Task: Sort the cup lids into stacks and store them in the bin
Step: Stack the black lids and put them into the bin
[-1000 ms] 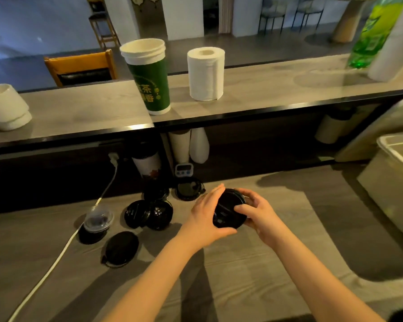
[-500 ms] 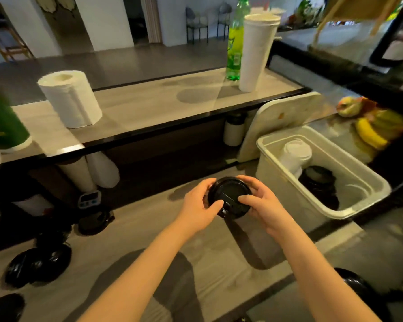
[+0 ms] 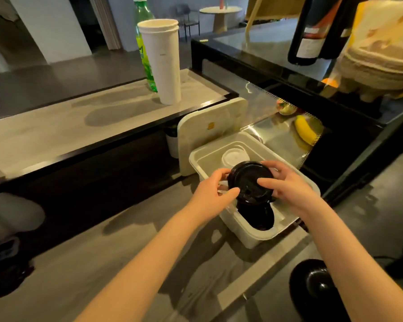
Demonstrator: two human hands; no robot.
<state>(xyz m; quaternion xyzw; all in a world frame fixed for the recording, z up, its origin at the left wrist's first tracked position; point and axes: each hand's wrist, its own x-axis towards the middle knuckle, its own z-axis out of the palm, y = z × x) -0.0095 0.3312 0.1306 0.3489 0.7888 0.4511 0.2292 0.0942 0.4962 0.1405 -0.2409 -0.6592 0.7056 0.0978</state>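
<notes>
A stack of black cup lids (image 3: pixel 249 182) is held between both hands above the open white plastic bin (image 3: pixel 249 235). My left hand (image 3: pixel 213 194) grips its left edge, thumb in front. My right hand (image 3: pixel 289 189) grips the right edge, thumb lying across the top lid. Inside the bin, below the held stack, stands another stack of black lids (image 3: pixel 257 217). A stack of clear or white lids (image 3: pixel 235 156) sits at the bin's far end.
The bin's white cover (image 3: pixel 209 133) leans upright behind it. A tall stack of white paper cups (image 3: pixel 163 61) and a green bottle (image 3: pixel 144 47) stand on the raised counter. A glass display case (image 3: pixel 312 126) with a banana is to the right. A black round object (image 3: pixel 314 284) sits near the counter's lower right.
Both hands carried the black lid stack to the right, from the counter where loose lids lie to over the bin. The view turned right with them.
</notes>
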